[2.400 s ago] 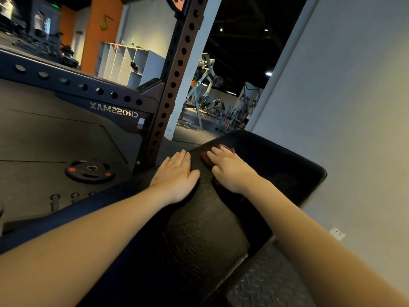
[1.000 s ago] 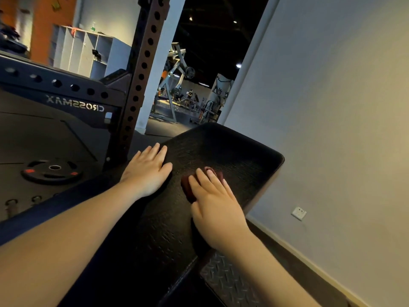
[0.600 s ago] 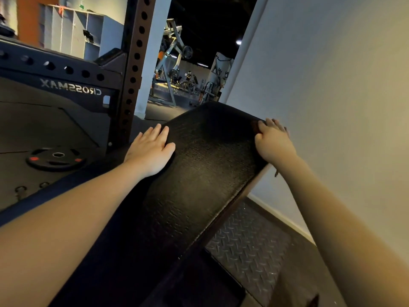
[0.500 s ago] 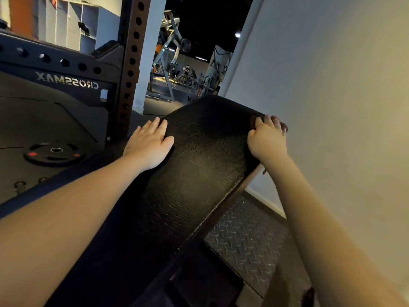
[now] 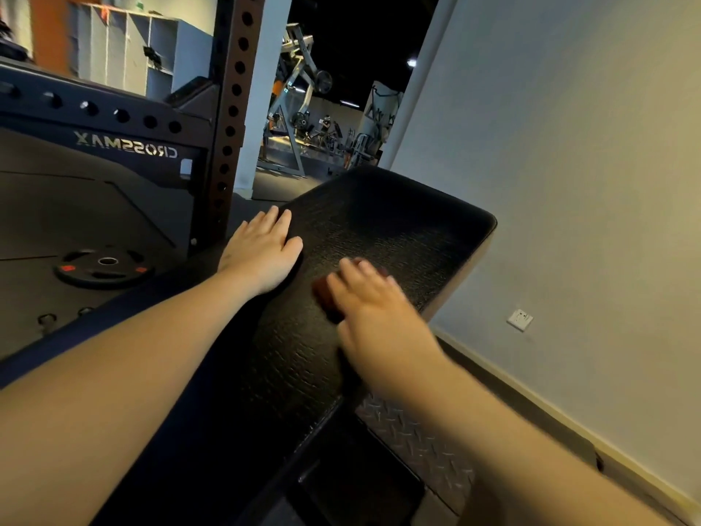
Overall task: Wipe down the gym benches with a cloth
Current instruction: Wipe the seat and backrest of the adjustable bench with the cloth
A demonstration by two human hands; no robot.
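A black textured bench pad (image 5: 398, 225) slopes away from me in the middle of the view. My left hand (image 5: 265, 252) lies flat on the pad's left edge with its fingers straight. My right hand (image 5: 371, 305), blurred by motion, presses a small dark red cloth (image 5: 328, 296) onto the middle of the pad with extended fingers. Most of the cloth is hidden under that hand; only its left end shows.
A perforated rack upright (image 5: 227, 119) and a CROSSMAX beam (image 5: 125, 144) stand to the left. A weight plate (image 5: 104, 269) lies on the floor. A pale wall (image 5: 569, 165) with a socket (image 5: 519, 319) runs close on the right, a checker-plate step (image 5: 417, 438) below the pad.
My right hand has swept with the cloth from the pad's far right corner back to its middle. The left hand stays planted on the left edge.
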